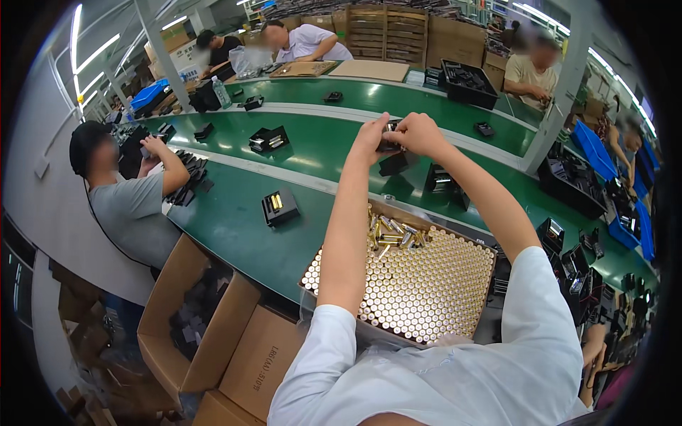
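Both my arms reach forward over the green conveyor belt. My left hand (369, 139) and my right hand (420, 135) close around a small black plastic case (388, 144), partly hidden by the fingers. Just below them a black piece (395, 165) shows over the belt; whether it is joined to that case I cannot tell. Under my forearms is an open carton (491, 285) packed with upright AA batteries (426, 302). Several loose batteries (391, 233) lie on their sides near its far edge. On the green table to the left sits a black case (286, 207) with gold batteries in it.
More black cases (270, 139) are spread along the belt, with another (442, 181) by my right forearm. Black parts (579, 273) pile up at right. A brown carton (158, 319) stands lower left. A co-worker in grey (135, 206) handles parts at left; others sit across the belt.
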Demonstrator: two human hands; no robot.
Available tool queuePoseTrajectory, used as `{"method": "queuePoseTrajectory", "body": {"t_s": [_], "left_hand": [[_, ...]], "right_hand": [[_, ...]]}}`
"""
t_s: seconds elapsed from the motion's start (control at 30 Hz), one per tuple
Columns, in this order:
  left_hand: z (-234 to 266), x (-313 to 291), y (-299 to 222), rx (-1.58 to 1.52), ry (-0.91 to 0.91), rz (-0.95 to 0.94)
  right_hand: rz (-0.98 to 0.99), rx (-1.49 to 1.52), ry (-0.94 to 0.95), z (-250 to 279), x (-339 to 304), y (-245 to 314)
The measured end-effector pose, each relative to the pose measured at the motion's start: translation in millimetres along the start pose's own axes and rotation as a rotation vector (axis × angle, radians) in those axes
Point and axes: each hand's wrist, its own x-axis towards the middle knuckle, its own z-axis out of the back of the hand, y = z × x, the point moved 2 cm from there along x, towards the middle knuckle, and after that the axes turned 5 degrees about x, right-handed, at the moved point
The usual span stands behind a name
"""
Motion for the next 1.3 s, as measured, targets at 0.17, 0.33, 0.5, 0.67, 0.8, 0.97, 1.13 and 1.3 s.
{"method": "queuePoseTrajectory", "body": {"t_s": [0.17, 0.33, 0.5, 0.67, 0.8, 0.97, 1.13, 1.3], "left_hand": [[8.0, 8.0, 9.8, 0.04, -0.047, -0.017], [16.2, 9.7, 8.6, -0.049, 0.02, 0.054], [5.0, -4.6, 1.4, -0.005, 0.064, 0.043], [2.6, -14.5, -6.0, 0.078, -0.005, 0.044], [11.5, -13.5, -4.4, 0.099, -0.09, 0.07], [21.2, -8.6, -7.5, 0.165, -0.108, -0.001], [26.4, -5.8, 0.8, 0.309, -0.164, -0.055], [35.9, -1.9, 7.6, 0.653, -0.269, -0.129]], "right_hand": [[0.249, -0.166, -0.123, -8.4, -15.1, 0.4], [0.204, -0.049, -0.153, -6.0, 1.6, -16.3], [0.12, 0.016, -0.219, -12.5, 34.1, -31.6], [-0.056, 0.036, -0.069, -8.5, 45.3, -16.1], [-0.327, 0.236, 0.205, -14.1, 45.0, -17.1], [-0.43, 0.496, 0.359, -46.7, 50.8, -41.8], [-0.343, 0.541, 0.27, -63.5, 41.2, -48.3], [-0.109, 0.161, 0.024, -47.1, 23.6, -47.9]]}}
